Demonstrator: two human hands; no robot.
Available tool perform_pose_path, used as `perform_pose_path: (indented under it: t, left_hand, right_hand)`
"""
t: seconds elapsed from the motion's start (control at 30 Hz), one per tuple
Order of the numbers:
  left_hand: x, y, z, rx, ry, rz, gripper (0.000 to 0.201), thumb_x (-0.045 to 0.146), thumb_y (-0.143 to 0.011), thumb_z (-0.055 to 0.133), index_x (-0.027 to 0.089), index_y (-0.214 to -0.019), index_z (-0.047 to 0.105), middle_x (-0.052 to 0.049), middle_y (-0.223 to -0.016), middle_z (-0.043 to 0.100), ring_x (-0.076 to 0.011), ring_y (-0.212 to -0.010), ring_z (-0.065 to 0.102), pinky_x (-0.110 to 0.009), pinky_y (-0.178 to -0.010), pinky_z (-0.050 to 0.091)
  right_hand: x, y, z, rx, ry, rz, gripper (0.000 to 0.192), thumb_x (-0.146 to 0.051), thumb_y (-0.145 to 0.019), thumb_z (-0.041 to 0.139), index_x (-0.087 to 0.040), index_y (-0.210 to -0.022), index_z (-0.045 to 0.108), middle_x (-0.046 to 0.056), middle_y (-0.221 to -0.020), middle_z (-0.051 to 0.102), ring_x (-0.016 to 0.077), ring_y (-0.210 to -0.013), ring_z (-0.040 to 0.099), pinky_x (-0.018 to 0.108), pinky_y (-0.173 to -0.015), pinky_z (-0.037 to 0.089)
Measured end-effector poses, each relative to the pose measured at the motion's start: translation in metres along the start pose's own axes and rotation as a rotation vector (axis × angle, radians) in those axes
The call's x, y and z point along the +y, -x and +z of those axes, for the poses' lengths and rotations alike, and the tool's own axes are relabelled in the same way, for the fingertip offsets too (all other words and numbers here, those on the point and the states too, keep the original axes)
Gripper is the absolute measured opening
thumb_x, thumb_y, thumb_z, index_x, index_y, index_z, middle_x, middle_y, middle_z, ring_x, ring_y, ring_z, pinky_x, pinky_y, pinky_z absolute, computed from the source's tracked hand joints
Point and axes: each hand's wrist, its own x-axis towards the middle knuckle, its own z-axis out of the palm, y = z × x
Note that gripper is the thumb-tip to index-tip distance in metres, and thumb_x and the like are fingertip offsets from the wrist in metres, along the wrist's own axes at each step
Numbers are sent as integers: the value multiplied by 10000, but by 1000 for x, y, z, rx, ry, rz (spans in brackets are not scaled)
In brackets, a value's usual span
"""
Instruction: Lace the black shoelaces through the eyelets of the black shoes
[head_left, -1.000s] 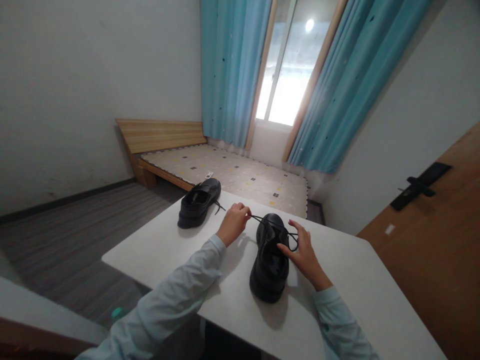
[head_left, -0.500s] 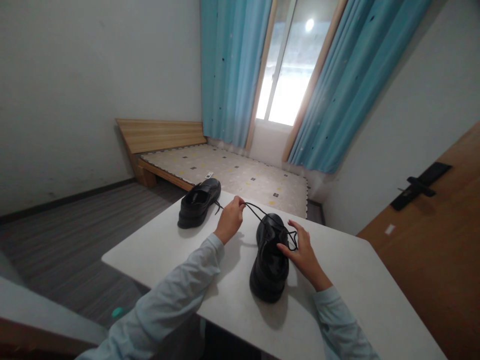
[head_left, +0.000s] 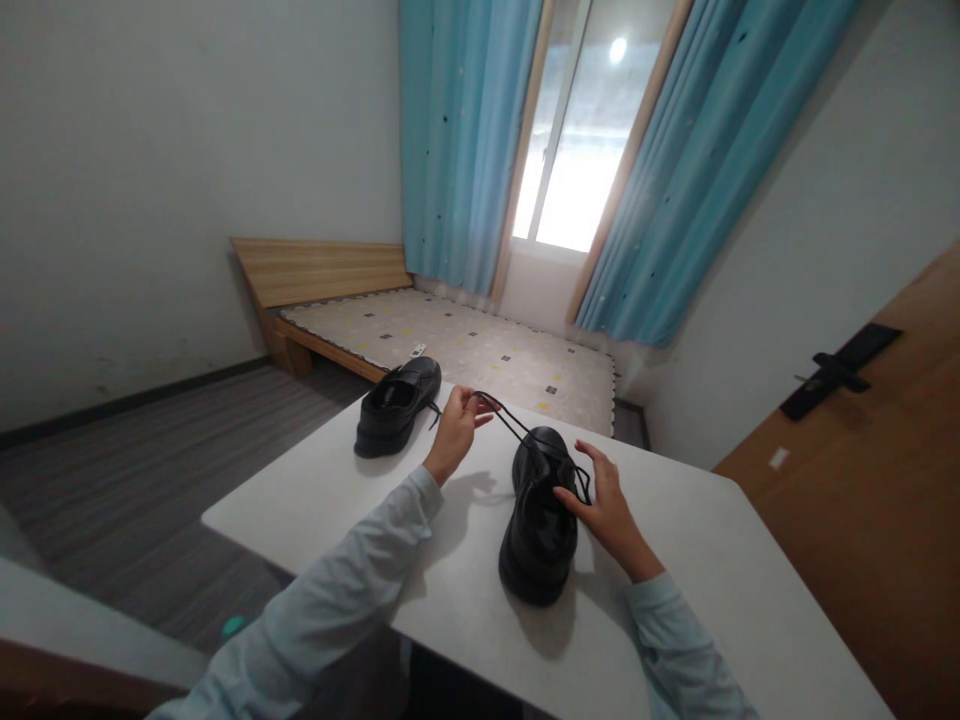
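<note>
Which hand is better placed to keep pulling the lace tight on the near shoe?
Left. The left hand already pinches the thin black lace, stretched taut from the near black leather shoe. The right hand rests on that shoe, steadying it on the white table.

The shoe [head_left: 541,520] under the right hand [head_left: 611,510] is looking like smooth black leather with a dull sheen, its toe catching a soft highlight. The lace [head_left: 510,425] pinched in the left hand [head_left: 454,435] is showing as thin black cord, matt. The second shoe [head_left: 397,405], just beyond the left hand, is showing the same dark, faintly glossy finish. The table [head_left: 315,500] under both hands is appearing smooth, white and matt. The sleeves [head_left: 352,590] are looking like soft pale cloth, creasing along the arms. Well beyond the hands, the headboard [head_left: 322,268] is showing light grained wood.
</note>
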Motion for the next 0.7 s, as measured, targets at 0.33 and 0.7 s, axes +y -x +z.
perform_pose_path:
  t: [0.33,0.7]
  left_hand:
    - [11,2,0,-25,365,-84,251,407,-870,508,182,-865,398,-8,-857,570,-159,-811,658,-395,-771,537]
    - [16,-1,-4,13,290,68,216,361,-873,496,170,-811,415,1,-779,547,-32,-507,427,-165,-489,393]
  right_hand:
    - [2,1,0,-14,-9,0,659,-546,-741,581,-223,-1284,395,136,-1271,497,328,-1224,421,571,-1002,304]
    - [1,1,-1,-9,-19,-4,659,-553,-747,577,-220,-1283,385,134,-1263,499,318,-1212,430,564,-1007,298]
